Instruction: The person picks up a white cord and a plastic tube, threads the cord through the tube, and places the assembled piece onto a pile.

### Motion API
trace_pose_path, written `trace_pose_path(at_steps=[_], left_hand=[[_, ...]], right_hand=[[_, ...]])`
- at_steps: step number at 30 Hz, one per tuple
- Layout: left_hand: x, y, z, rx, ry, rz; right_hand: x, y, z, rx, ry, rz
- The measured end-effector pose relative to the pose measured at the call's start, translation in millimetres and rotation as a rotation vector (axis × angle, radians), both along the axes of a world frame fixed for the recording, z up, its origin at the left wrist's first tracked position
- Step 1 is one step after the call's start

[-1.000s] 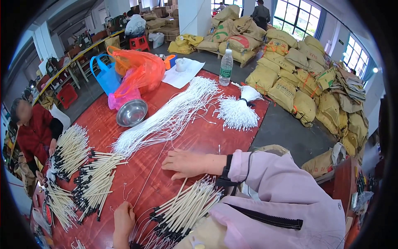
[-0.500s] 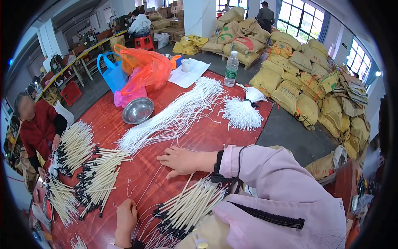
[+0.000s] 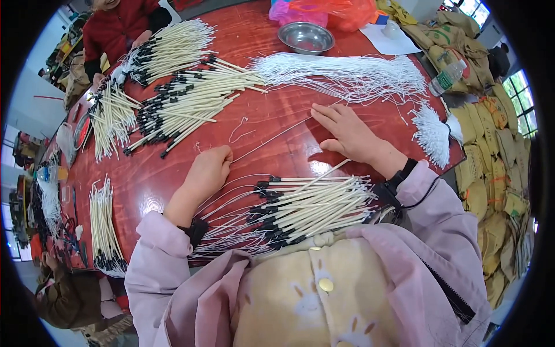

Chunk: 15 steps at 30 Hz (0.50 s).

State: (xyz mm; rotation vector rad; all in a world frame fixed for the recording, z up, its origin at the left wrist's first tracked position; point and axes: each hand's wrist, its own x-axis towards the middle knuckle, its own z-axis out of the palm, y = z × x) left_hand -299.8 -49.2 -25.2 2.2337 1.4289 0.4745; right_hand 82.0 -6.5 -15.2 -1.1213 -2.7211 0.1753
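Observation:
A thin white cord point(image 3: 270, 139) runs slanting over the red table between my hands. My left hand point(image 3: 207, 172) is closed in a pinch on its near end. My right hand point(image 3: 351, 134) lies with fingers stretched out and thumb apart, its fingertips at the cord's far end beside a long bundle of loose white cords point(image 3: 358, 78). Close to my body lies a pile of cream-coloured sticks point(image 3: 315, 205) with black ends on the left and white cords trailing from them. One stick pokes out toward my right palm.
More black-ended stick piles point(image 3: 191, 95) lie at the far left, where a person in red point(image 3: 124, 29) handles some. A metal bowl point(image 3: 306, 38) stands at the back. A tied white cord bundle point(image 3: 433, 139) and a water bottle point(image 3: 448, 78) are at right, with stacked sacks point(image 3: 485, 173) beyond the table.
My view has turned and tilted down, so the table shows from further above and the near stick pile in full. My hands keep much the same pose on the cord.

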Motion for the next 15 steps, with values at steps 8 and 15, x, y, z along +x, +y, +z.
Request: trace_pose_path(at_steps=[8, 15], left_hand=[[-5.5, -9.8, -5.3, -0.043, -0.096, 0.038], [-30.1, -5.6, -16.3, -0.362, -0.219, 0.393]], right_hand=[[-8.3, -3.2, 1.6, 0.007, -0.142, -0.006], [-17.4, -8.8, 10.5, -0.045, -0.165, 0.01]])
